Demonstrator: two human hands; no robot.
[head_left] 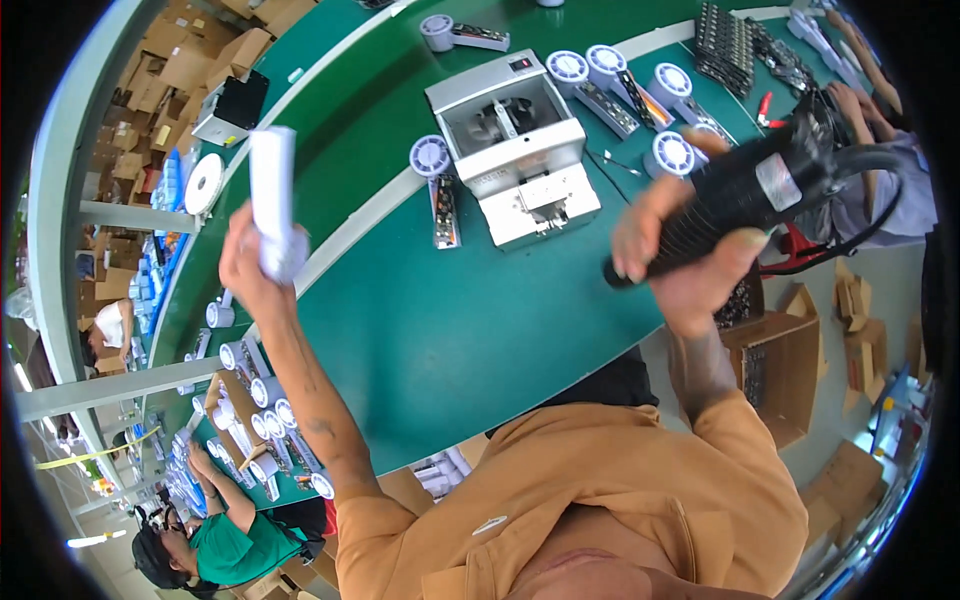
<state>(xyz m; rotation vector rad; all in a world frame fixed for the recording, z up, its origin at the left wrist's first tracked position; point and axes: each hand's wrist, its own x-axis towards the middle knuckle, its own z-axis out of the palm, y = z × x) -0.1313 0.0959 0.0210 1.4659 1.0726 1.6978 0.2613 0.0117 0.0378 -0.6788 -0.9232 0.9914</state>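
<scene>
My left hand (248, 262), raised at the left, is closed around the round end of a white handheld fan (272, 185). The fan's handle points up and is smeared by motion. On the right, my right hand (700, 285) grips a black electric screwdriver (735, 195), with a cord at its far end and its other end toward the bench middle. Between my hands stands a silver screw feeder (515, 150). Just left of the feeder lies a fan with an open handle (432, 160), its circuit board showing. More such fans (604, 65) lie to the feeder's right, partly behind my right hand.
A green conveyor belt (350, 140) with pale rails curves past the green bench (430, 330). Many fans and a cardboard box (235, 410) sit at the lower left, near a co-worker in green (240, 550). Another co-worker's hands (855, 105) are at the far right, above a floor carton (780, 370).
</scene>
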